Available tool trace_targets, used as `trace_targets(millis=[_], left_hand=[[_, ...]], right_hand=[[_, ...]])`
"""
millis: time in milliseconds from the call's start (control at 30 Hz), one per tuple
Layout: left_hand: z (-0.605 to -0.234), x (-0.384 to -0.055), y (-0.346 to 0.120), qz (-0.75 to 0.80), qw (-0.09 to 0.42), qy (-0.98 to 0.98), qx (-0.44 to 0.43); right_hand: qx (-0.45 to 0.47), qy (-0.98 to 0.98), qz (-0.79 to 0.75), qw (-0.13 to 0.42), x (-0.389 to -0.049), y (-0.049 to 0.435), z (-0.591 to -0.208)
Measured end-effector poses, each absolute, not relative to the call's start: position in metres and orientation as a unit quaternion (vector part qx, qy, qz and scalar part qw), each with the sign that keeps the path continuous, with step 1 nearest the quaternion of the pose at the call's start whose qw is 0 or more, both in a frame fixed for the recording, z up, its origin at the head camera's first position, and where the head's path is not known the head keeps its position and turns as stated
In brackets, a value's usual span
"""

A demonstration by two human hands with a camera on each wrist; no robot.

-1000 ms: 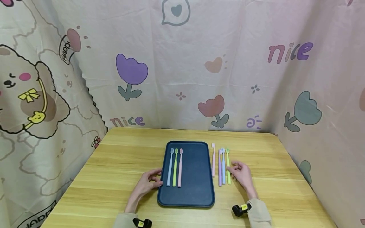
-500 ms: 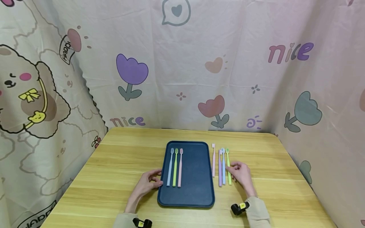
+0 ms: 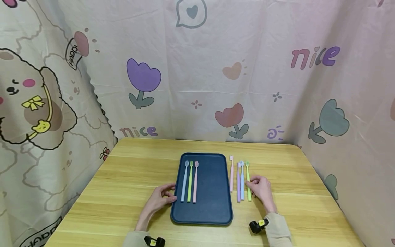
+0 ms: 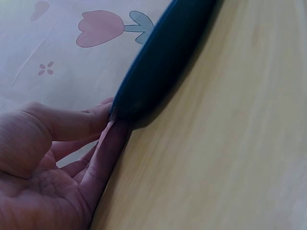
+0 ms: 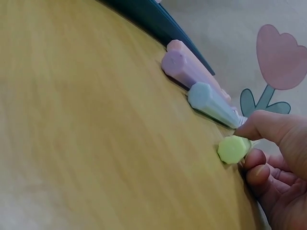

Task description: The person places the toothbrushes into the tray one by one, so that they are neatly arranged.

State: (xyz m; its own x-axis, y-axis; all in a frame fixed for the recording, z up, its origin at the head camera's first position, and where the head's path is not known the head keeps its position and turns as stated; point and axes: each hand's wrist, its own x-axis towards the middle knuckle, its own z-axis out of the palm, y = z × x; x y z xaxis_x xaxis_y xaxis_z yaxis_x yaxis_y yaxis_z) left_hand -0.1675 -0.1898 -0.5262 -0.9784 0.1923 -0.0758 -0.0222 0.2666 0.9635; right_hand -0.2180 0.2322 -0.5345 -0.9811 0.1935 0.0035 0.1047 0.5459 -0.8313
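My left hand (image 3: 160,199) pinches the left rim of a dark blue tray (image 3: 213,209), thumb above and fingers below in the left wrist view. On the tray lie a blue toothbrush (image 3: 184,181), a green toothbrush (image 3: 189,181) and a pink toothbrush (image 3: 195,181), side by side. Right of it, my right hand (image 3: 260,188) pinches the handle of another green toothbrush (image 3: 248,175). In the right wrist view this green handle (image 5: 233,149) shows its end between thumb and fingers. Close to its left are a light blue toothbrush (image 3: 242,181) and a purple toothbrush (image 3: 238,185).
Another pink toothbrush (image 3: 231,175) lies right along the tray's right edge. The wooden table (image 3: 308,206) ends at a printed curtain (image 3: 191,68) behind and on both sides. Black wrist cameras (image 3: 258,225) sit at both cuffs.
The green toothbrush in my right hand has shifted slightly right, its handle farther from the light blue one. My left hand and the tray stay in place.
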Motion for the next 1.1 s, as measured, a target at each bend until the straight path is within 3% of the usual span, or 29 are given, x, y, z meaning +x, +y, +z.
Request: trace_targets(millis=[300, 1100], left_hand=[[-0.5273, -0.1682, -0.1898, 0.601, 0.088, 0.793, 0.056], [-0.525, -0.1667, -0.1893, 0.602, 0.087, 0.792, 0.051]], right_hand=[[-0.09, -0.879, 0.464, 0.055, -0.2187, 0.2335, -0.5369], [-0.108, -0.813, 0.572, -0.01, -0.2107, 0.2379, -0.5318]])
